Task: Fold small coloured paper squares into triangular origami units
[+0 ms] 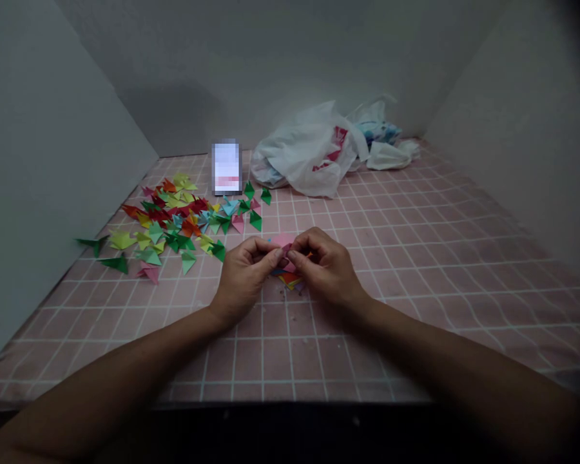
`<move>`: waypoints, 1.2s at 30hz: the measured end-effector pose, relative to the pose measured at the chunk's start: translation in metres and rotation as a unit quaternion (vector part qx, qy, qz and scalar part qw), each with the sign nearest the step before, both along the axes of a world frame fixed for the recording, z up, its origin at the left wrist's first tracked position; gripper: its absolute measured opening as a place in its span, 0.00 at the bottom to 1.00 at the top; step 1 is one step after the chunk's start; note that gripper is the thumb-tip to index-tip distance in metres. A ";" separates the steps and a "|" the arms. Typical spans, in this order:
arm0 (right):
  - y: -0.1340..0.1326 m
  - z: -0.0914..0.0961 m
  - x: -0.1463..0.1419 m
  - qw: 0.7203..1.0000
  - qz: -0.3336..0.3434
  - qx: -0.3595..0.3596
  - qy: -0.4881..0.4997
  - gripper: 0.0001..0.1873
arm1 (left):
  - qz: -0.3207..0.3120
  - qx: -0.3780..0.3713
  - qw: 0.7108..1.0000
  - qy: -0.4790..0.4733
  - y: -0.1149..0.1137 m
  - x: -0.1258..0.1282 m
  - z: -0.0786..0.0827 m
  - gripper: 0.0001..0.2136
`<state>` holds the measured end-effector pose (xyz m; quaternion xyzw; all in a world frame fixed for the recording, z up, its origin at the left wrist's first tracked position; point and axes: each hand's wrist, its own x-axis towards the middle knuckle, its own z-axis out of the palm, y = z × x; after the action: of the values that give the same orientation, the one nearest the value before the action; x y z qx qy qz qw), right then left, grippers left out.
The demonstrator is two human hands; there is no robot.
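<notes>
Pink paper, a small, apparently folded piece partly hidden by fingers, lies directly between the left hand and right hand, both pinching it, neither clearly nearer, over multicoloured flat paper sheets, its long axis indeterminable.

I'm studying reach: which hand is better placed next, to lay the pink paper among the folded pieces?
Probably the left hand: it holds the pink paper and is nearer the folded pieces, which lie on its side. The right hand also holds it, farther off.
</notes>
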<state>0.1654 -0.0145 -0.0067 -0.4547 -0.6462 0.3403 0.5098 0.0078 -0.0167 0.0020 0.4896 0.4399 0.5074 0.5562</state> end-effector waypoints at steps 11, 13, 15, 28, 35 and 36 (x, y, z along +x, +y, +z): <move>-0.005 -0.002 -0.005 0.988 0.023 -0.118 0.094 0.10 | 0.010 0.022 0.999 0.032 0.000 0.002 0.000 0.10; -0.006 0.000 -0.005 0.978 0.043 -0.146 0.142 0.10 | 0.013 0.023 0.999 0.031 0.001 0.001 0.000 0.10; -0.005 0.002 -0.004 0.965 0.065 -0.167 0.191 0.12 | 0.016 0.017 0.999 0.028 0.002 0.000 0.001 0.10; -0.003 0.000 -0.002 0.933 0.105 -0.248 0.238 0.15 | 0.018 0.005 1.000 0.025 0.005 -0.002 0.001 0.11; -0.004 -0.001 -0.003 0.902 0.129 -0.291 0.292 0.13 | -0.011 0.036 0.997 0.066 0.005 -0.003 0.001 0.08; -0.004 0.000 -0.003 0.896 0.128 -0.299 0.301 0.13 | -0.014 0.050 0.995 0.083 0.005 -0.004 0.000 0.07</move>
<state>0.1626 -0.0180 -0.0068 -0.3747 -0.3821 0.7008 0.4717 0.0042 -0.0117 0.0025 0.5637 0.4519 0.4782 0.4994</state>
